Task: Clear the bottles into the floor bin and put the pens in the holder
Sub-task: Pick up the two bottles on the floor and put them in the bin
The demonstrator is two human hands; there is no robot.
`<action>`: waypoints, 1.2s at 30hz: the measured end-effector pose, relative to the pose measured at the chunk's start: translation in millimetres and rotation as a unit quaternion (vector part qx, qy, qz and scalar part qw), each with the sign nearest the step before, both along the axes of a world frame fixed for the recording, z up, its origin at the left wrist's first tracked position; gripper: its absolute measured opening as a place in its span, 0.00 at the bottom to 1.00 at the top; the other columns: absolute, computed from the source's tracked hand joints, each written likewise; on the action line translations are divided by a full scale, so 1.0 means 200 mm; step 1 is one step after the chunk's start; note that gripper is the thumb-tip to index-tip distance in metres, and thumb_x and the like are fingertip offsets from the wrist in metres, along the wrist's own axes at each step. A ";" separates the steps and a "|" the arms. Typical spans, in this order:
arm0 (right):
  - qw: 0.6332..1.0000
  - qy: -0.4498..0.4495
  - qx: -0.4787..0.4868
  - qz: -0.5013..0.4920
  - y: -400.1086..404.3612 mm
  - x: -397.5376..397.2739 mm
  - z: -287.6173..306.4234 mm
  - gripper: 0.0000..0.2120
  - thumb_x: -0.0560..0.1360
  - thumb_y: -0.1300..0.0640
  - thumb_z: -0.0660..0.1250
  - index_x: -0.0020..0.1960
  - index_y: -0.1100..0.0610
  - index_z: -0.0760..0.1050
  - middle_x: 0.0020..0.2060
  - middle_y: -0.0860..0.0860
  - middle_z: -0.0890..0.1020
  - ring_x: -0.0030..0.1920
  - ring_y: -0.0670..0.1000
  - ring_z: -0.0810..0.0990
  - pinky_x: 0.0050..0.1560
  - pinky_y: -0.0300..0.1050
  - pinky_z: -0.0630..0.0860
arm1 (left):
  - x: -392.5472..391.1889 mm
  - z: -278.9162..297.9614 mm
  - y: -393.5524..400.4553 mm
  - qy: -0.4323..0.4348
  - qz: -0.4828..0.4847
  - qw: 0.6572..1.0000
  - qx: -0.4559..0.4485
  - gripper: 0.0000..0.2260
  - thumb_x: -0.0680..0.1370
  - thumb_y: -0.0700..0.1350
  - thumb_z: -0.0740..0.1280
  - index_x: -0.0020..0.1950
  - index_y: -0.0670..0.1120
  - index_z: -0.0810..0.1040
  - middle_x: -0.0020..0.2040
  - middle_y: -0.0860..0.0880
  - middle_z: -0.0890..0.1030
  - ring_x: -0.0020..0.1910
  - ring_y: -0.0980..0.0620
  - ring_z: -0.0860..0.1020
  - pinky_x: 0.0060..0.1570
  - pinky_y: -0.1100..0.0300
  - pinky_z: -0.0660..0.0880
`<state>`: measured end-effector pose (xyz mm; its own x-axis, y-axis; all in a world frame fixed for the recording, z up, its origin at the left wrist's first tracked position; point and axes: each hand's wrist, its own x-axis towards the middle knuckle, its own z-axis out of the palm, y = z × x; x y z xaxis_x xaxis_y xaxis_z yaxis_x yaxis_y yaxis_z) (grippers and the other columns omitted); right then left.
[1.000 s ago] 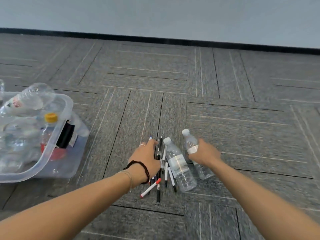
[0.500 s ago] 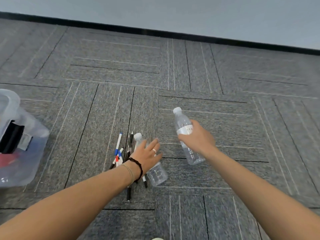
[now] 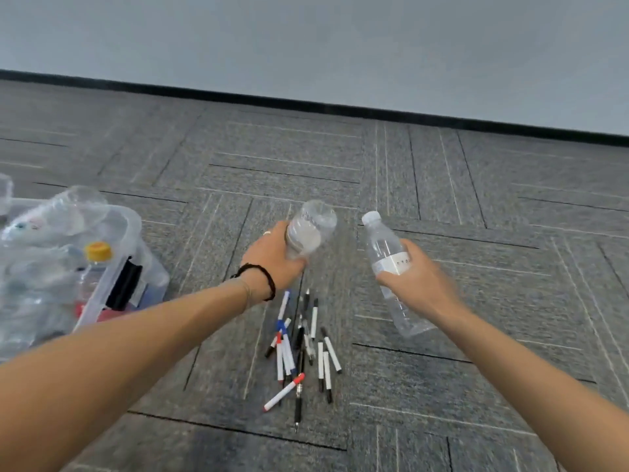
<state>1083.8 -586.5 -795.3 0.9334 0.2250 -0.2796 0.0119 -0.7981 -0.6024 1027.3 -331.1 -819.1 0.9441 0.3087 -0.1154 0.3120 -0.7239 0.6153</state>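
Bin: a clear plastic tub point(image 3: 112, 277) on the grey carpet, well left of both grips, piled with clear empty bottles, one with a yellow cap point(image 3: 98, 251).
Left hand point(image 3: 272, 258): wrapped round a clear plastic bottle point(image 3: 311, 228), its base pointing away, lifted above the pens.
Pens: a loose heap of white, black, blue and red pens point(image 3: 301, 349) on the carpet, below and between the two grips.
Right hand point(image 3: 413, 284): closed round a clear white-capped, white-labelled bottle point(image 3: 388, 257), cap up, tilted left.

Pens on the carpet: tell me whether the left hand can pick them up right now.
Probably not yet. The left hand grips a clear bottle, so its fingers are occupied. The pens lie uncovered just below it.
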 end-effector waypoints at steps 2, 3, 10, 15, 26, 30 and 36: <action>0.999 -0.010 0.035 0.028 0.16 0.02 0.08 0.29 0.69 0.43 0.72 0.69 0.41 0.70 0.52 0.45 0.83 0.51 0.53 0.82 0.54 0.55 0.79 | -0.01 0.21 0.19 -0.049 0.059 0.996 -0.055 0.25 0.69 0.55 0.72 0.63 0.54 0.70 0.55 0.55 0.80 0.52 0.52 0.79 0.49 0.58 0.76; 0.998 -0.018 0.049 0.047 0.27 0.03 0.13 0.29 0.69 0.44 0.73 0.69 0.42 0.70 0.52 0.45 0.83 0.51 0.53 0.82 0.54 0.55 0.79 | -0.05 0.33 0.31 -0.071 0.088 0.991 -0.067 0.24 0.70 0.53 0.73 0.63 0.52 0.71 0.54 0.56 0.79 0.51 0.55 0.78 0.47 0.62 0.74; 0.969 -0.047 0.149 0.193 1.02 -0.02 0.48 0.28 0.71 0.49 0.75 0.69 0.43 0.70 0.49 0.44 0.82 0.48 0.51 0.82 0.51 0.55 0.80 | -0.51 1.02 0.95 -0.212 0.282 0.934 -0.054 0.19 0.73 0.48 0.73 0.58 0.50 0.70 0.46 0.61 0.75 0.43 0.64 0.75 0.43 0.68 0.72; 0.941 -0.043 0.188 0.279 1.43 -0.20 0.59 0.32 0.71 0.51 0.77 0.72 0.47 0.70 0.51 0.47 0.82 0.48 0.50 0.83 0.47 0.51 0.80 | -0.95 1.02 1.18 -0.178 0.411 0.891 -0.074 0.19 0.72 0.49 0.74 0.57 0.49 0.69 0.46 0.55 0.76 0.45 0.53 0.76 0.45 0.58 0.74; 0.911 -0.007 0.247 0.330 1.91 -0.50 0.60 0.38 0.71 0.52 0.79 0.76 0.51 0.65 0.57 0.51 0.81 0.52 0.51 0.83 0.55 0.52 0.81 | -1.25 0.76 1.20 -0.148 0.463 0.865 -0.124 0.32 0.73 0.68 0.65 0.70 0.51 0.68 0.50 0.54 0.76 0.52 0.52 0.77 0.44 0.58 0.70; 0.898 -0.007 0.262 0.353 2.10 -0.59 0.62 0.40 0.69 0.53 0.80 0.74 0.50 0.64 0.59 0.52 0.79 0.53 0.54 0.83 0.56 0.57 0.83 | -1.24 0.81 1.26 -0.199 0.500 0.833 -0.126 0.24 0.79 0.62 0.60 0.69 0.51 0.69 0.38 0.59 0.71 0.38 0.61 0.73 0.40 0.59 0.69; 0.888 -0.013 0.218 0.405 2.36 -0.72 0.66 0.41 0.68 0.54 0.82 0.76 0.50 0.66 0.59 0.51 0.80 0.56 0.53 0.82 0.59 0.54 0.80 | -1.24 0.83 1.33 -0.193 0.544 0.805 -0.136 0.18 0.79 0.58 0.58 0.64 0.50 0.71 0.41 0.56 0.74 0.39 0.59 0.71 0.43 0.56 0.66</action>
